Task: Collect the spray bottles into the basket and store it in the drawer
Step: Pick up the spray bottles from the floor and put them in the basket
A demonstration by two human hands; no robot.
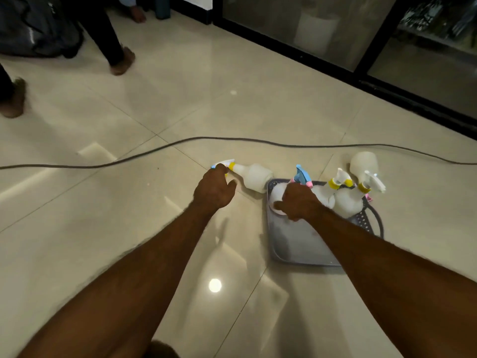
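No text, label, brand or number can be read anywhere: the white spray bottles (258,177) and the grey basket (296,244) show plain surfaces

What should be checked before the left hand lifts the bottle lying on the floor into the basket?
1. Left hand on the lying bottle: at its trigger end, grip closure cannot tell.
2. Right hand holds the blue-trigger bottle over the basket: ok.
3. Free room in basket: near part bare, ok.
4. Cable clear of the bottle: ok.
5. Bottle behind basket collected: not ok.
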